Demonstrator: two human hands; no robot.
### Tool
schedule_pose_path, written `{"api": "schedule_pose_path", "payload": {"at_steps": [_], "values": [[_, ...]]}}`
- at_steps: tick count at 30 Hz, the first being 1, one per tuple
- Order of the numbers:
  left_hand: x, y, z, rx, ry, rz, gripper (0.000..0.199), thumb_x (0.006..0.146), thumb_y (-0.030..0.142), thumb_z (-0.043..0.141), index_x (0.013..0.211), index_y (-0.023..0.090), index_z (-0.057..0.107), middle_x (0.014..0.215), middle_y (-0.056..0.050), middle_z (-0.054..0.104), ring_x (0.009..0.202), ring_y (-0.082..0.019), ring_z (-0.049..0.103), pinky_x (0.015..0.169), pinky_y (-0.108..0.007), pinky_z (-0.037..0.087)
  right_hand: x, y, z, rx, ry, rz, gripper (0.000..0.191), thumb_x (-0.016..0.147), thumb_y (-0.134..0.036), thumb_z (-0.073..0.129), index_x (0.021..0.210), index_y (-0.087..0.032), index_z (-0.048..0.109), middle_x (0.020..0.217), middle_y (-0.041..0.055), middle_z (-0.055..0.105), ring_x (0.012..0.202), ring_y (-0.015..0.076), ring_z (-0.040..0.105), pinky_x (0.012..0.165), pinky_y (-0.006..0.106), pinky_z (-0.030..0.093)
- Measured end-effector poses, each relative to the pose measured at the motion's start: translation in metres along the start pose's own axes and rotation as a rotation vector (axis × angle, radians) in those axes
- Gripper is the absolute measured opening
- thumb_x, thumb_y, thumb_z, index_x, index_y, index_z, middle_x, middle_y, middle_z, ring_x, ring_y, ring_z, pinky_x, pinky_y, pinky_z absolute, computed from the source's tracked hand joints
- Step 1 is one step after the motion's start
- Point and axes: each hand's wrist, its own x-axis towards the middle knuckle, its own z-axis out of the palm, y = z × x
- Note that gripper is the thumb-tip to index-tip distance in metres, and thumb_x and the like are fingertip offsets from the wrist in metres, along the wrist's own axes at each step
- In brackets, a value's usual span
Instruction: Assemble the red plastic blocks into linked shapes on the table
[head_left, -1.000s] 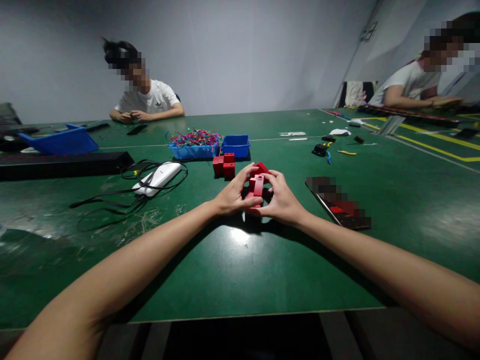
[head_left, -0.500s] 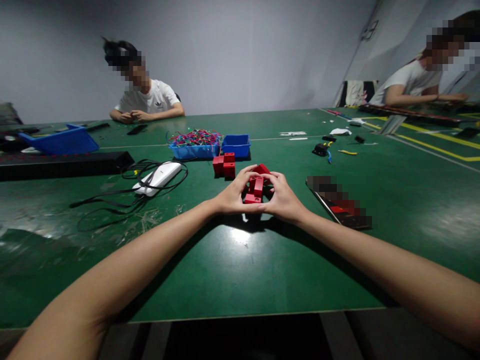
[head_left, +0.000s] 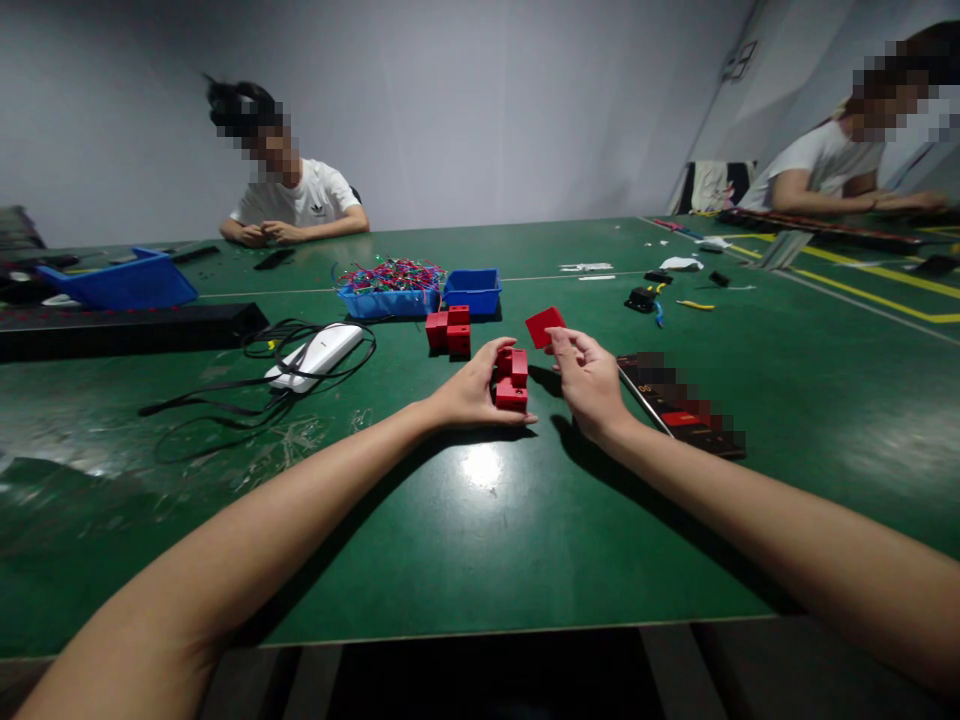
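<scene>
In the head view, my left hand (head_left: pixel 476 388) is wrapped round the left side of a red block assembly (head_left: pixel 513 380), which has a stepped shape and small holes. My right hand (head_left: pixel 589 378) pinches a flat red piece (head_left: pixel 545 325) between thumb and fingers, raised to the right of the assembly and apart from it. Just beyond my left hand, another group of red blocks (head_left: pixel 448 332) stands on the green table (head_left: pixel 465 560). My fingers hide part of both held things.
A blue bin of coloured wires (head_left: pixel 390 300) and a second blue bin (head_left: pixel 472 290) stand behind the blocks. A white power strip (head_left: pixel 319 357) with black cable lies left, a phone (head_left: pixel 679 410) right. Two people (head_left: pixel 300 200) sit farther off, one across, one at right.
My right hand has moved right, away from the assembly, with the flat red piece in its fingers. My left hand stays round the red block assembly.
</scene>
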Motion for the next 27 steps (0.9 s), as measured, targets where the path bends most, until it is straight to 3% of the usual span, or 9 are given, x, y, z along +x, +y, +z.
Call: {"api": "schedule_pose_path", "payload": {"at_steps": [4, 8, 14, 18, 23, 27], "values": [[0.001, -0.002, 0.001, 0.031, 0.005, -0.078, 0.111, 0.054, 0.055, 0.084, 0.142, 0.015, 0.030, 0.136, -0.022, 0.050, 0.123, -0.035, 0.054, 0.106, -0.053, 0.043, 0.003, 0.000, 0.001, 0.163, 0.127, 0.078, 0.038, 0.075, -0.054, 0.069, 0.082, -0.019, 0.059, 0.071, 0.0001, 0.061, 0.069, 0.0137, 0.059, 0.057, 0.024, 0.044], [0.001, -0.005, 0.002, 0.076, 0.011, -0.090, 0.116, 0.051, 0.057, 0.084, 0.143, 0.014, 0.029, 0.139, -0.024, 0.048, 0.126, -0.037, 0.053, 0.106, -0.054, 0.043, 0.003, 0.002, 0.003, 0.251, 0.163, 0.131, 0.044, 0.063, -0.047, 0.078, 0.084, -0.022, 0.048, 0.068, -0.0059, 0.057, 0.061, 0.0117, 0.060, 0.053, 0.023, 0.044], [0.000, -0.011, 0.003, 0.133, 0.101, -0.056, 0.120, 0.051, 0.060, 0.084, 0.145, 0.013, 0.026, 0.145, -0.026, 0.040, 0.135, -0.039, 0.044, 0.111, -0.057, 0.037, 0.000, 0.000, 0.006, 0.308, 0.029, 0.244, 0.055, 0.062, -0.037, 0.078, 0.104, -0.023, 0.046, 0.087, -0.0018, 0.065, 0.071, 0.0147, 0.068, 0.060, 0.027, 0.052], [0.000, -0.013, 0.003, 0.147, 0.148, 0.008, 0.123, 0.051, 0.059, 0.085, 0.146, 0.015, 0.022, 0.145, -0.025, 0.040, 0.136, -0.039, 0.042, 0.112, -0.058, 0.036, 0.000, -0.003, 0.006, 0.310, -0.053, 0.245, 0.044, 0.062, -0.027, 0.073, 0.101, -0.020, 0.056, 0.097, 0.0018, 0.067, 0.079, 0.0153, 0.068, 0.064, 0.027, 0.051], [0.000, -0.012, 0.001, 0.191, 0.195, 0.118, 0.119, 0.055, 0.058, 0.084, 0.147, 0.017, 0.020, 0.146, -0.024, 0.039, 0.136, -0.039, 0.042, 0.113, -0.060, 0.034, 0.001, -0.003, 0.004, 0.251, -0.033, 0.224, 0.026, 0.058, -0.013, 0.060, 0.083, -0.019, 0.062, 0.081, -0.0004, 0.067, 0.075, 0.0150, 0.063, 0.069, 0.029, 0.051], [0.000, -0.012, 0.001, 0.194, 0.206, 0.114, 0.117, 0.056, 0.057, 0.084, 0.145, 0.016, 0.020, 0.143, -0.024, 0.040, 0.134, -0.038, 0.044, 0.112, -0.057, 0.037, 0.001, -0.002, 0.004, 0.257, -0.040, 0.220, 0.024, 0.056, -0.009, 0.057, 0.077, -0.020, 0.063, 0.073, -0.0020, 0.065, 0.070, 0.0138, 0.059, 0.069, 0.029, 0.051]]}}
